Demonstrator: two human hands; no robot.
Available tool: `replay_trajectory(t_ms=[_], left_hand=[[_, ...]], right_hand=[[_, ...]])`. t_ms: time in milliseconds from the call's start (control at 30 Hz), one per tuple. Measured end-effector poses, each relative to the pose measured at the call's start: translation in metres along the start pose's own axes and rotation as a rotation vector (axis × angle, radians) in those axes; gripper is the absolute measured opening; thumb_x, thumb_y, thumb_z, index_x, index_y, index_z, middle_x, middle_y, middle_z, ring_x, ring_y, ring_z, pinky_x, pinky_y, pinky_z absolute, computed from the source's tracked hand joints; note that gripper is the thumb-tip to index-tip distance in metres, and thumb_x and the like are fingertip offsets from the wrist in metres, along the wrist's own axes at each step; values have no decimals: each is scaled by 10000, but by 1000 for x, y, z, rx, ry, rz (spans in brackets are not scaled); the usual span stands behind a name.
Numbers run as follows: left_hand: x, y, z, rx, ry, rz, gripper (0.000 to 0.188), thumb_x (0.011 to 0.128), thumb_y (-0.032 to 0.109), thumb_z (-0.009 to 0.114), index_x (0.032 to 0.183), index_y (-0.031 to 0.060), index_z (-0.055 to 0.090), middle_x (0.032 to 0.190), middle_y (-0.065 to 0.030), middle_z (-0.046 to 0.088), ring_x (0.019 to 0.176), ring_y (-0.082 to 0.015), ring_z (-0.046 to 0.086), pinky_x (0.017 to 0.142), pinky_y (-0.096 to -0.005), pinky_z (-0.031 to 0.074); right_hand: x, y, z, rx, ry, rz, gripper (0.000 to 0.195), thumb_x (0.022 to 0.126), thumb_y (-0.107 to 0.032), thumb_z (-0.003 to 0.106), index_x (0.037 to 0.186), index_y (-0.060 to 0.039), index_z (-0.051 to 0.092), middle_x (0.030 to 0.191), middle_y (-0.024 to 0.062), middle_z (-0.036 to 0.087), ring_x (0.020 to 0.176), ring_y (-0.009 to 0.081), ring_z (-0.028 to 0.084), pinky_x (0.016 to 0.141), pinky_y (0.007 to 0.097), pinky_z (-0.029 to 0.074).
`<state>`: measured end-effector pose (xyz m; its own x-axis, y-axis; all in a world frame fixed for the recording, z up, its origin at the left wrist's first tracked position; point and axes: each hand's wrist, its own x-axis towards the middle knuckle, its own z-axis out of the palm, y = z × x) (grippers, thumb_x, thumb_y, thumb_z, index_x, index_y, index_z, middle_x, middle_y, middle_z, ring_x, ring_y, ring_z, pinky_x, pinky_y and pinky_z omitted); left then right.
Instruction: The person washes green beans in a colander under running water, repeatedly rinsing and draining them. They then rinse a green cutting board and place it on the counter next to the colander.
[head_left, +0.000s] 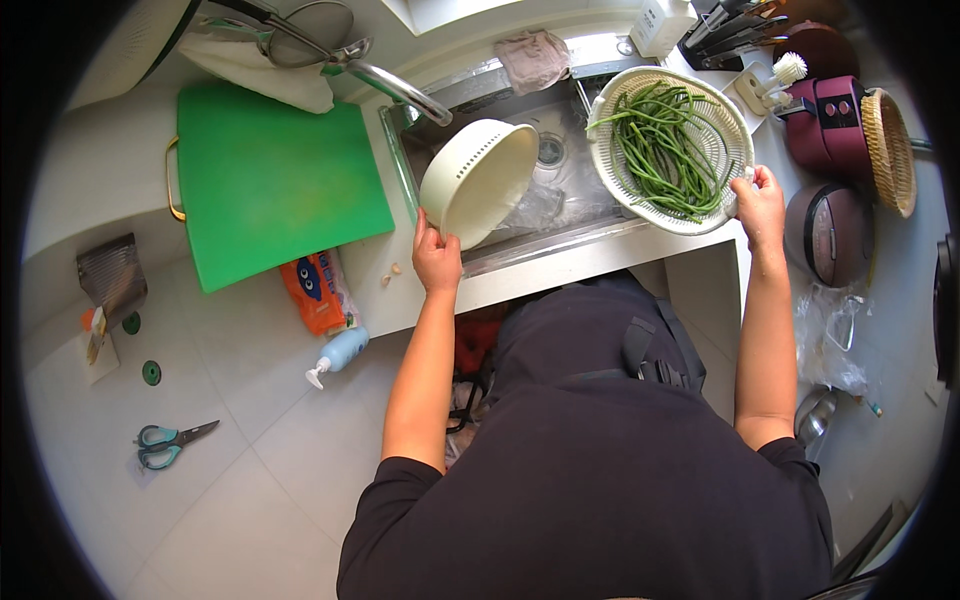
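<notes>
Over the left part of the metal sink (574, 196), my left hand (437, 259) grips the near rim of a cream-coloured basin (480, 184). The basin is tilted, its hollow turned towards the right, and no contents show in the visible part. My right hand (760, 204) holds the edge of a white plastic colander (601, 154) at its right side. Long green beans (667, 154) lie heaped in the colander, with a few ends reaching its rim. Below the metal faucet (401, 91), between the two vessels, the sink drain (551, 150) and some clear plastic film (536, 204) are visible.
A green cutting board (281, 184) lies left of the sink. A pump bottle (339, 352) and an orange packet (313, 292) are near the counter edge. Right are a brush (787, 71), a maroon appliance (825, 124) and a wicker basket (890, 154). A pink cloth (532, 60) hangs behind.
</notes>
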<state>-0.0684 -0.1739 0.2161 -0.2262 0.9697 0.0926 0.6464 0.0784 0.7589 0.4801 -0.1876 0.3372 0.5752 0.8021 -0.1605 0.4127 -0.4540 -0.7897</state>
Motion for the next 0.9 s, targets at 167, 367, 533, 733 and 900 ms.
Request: replay_trajectory(t_ms=[167,367,533,733,900], left_hand=[[-9,-4,-17,10,48,222,217,862,-8,771,766,-39,579,1616,-281,510,1324,-365,671,1003,-398,565],[0,-16,-24,73,136,503,167,887,-13,821,817,-38,672,1629,-277,432,1392,-481,604,1123,-487,542],[53,13,-12,21,-87,418,154,949,104,772,899,-26,708,1659,-312,413,1420,-385,603,1093,-421,546],[182,22,25,193,-346,289,212,848,203,736,830,14,642,1743,-261,303,959,-423,733,860,-477,567],[190,-12,61,295,-284,371,194,829,197,712,864,11,674,1750,-226,316,1036,-396,725,868,-476,563]], right_hand=[[-2,-10,0,103,9,67,118,884,-119,713,966,-48,667,869,-11,682,746,84,600,695,281,514],[-9,-8,-11,191,42,85,118,862,-110,715,948,-38,679,865,-14,684,787,87,592,752,288,501],[-19,5,-30,127,113,100,133,852,-110,723,958,-39,684,870,-11,685,795,88,598,761,288,508],[-26,10,-39,66,116,99,141,850,-122,734,955,-45,681,852,-12,685,777,85,600,744,296,514],[-27,16,-42,102,103,86,142,858,-130,737,954,-45,676,869,-7,688,783,83,603,742,291,518]])
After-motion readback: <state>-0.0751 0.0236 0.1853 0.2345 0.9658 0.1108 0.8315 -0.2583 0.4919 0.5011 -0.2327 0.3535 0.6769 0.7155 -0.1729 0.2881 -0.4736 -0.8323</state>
